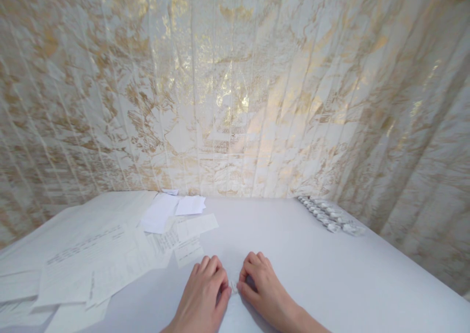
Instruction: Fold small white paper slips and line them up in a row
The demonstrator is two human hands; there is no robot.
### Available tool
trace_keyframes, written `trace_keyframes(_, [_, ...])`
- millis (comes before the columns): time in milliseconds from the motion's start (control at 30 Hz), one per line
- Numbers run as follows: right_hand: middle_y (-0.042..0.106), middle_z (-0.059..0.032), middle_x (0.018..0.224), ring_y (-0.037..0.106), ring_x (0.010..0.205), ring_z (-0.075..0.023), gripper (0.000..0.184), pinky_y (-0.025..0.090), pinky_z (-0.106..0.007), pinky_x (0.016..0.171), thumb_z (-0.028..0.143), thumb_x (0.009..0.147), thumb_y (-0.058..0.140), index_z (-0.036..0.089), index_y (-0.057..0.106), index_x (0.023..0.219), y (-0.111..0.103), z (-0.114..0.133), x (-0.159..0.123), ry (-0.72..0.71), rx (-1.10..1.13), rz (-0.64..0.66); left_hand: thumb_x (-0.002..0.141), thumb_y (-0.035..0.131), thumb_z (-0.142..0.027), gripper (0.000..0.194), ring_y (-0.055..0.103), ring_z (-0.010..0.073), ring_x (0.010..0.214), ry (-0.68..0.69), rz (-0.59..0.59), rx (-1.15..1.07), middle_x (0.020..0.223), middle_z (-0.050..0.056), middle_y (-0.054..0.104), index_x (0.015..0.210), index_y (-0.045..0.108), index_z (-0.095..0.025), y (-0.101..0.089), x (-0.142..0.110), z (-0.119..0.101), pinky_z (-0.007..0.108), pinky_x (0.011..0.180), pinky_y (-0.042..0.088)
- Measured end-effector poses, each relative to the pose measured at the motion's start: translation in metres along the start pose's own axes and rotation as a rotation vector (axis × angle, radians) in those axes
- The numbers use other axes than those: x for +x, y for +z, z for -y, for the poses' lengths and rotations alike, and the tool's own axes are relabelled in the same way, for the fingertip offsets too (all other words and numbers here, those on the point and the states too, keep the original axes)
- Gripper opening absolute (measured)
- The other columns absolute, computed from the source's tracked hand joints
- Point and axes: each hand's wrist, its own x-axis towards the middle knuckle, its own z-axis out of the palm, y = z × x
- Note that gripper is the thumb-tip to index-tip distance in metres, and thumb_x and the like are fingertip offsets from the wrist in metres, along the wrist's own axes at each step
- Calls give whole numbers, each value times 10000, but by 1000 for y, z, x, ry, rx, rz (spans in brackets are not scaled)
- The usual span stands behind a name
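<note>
My left hand [206,291] rests on the white table with its fingers curled and its thumb tip against the forefinger. Facing it, my right hand [265,286] is curled in the same way. A small piece of paper [233,287], whitish with faint dark marks, shows in the narrow gap between the two hands. Each hand seems to pinch one end of it. Most of the piece is hidden by the fingers, so its full shape cannot be made out.
Printed paper sheets [110,245] and smaller slips [197,225] overlap across the left of the table [330,274]. Rows of small crumpled-looking whitish-grey pieces [326,215] lie at the back right. A patterned gold-and-white curtain [235,88] hangs behind the table.
</note>
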Motion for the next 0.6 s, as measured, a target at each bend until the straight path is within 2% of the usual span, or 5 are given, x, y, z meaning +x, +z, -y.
trace_keyframes(133, [622, -29, 941, 530, 957, -227, 136, 382, -359, 871, 61, 783, 621, 190, 646, 816, 1, -2, 0, -2, 19, -14, 817, 523, -121, 90, 510, 257, 952, -30, -2, -53, 974, 54, 588, 856, 558, -194, -1, 1, 1, 393, 840, 358])
trace_keyframes(267, [619, -18, 952, 531, 970, -218, 263, 377, -359, 897, 23, 727, 593, 205, 658, 905, -3, -5, 3, -9, 85, 10, 811, 512, -124, 176, 496, 259, 1008, -20, 8, -110, 1033, 41, 590, 944, 576, -219, -2, 2, 3, 394, 876, 340])
trace_keyframes(467, [640, -26, 948, 549, 1011, -221, 331, 362, -376, 960, -30, 668, 536, 199, 689, 853, -9, -7, 3, 2, 165, 60, 775, 521, -107, 202, 502, 262, 1031, -61, 35, -115, 1035, 35, 598, 926, 583, -225, -4, 2, 1, 393, 883, 330])
trace_keyframes(600, [649, -31, 969, 566, 988, -208, 370, 393, -338, 934, -43, 681, 551, 199, 694, 922, -6, -5, 2, -108, 175, 68, 781, 546, -107, 171, 509, 261, 1018, -81, 34, -119, 1018, 30, 606, 896, 585, -228, -3, 3, 1, 390, 881, 330])
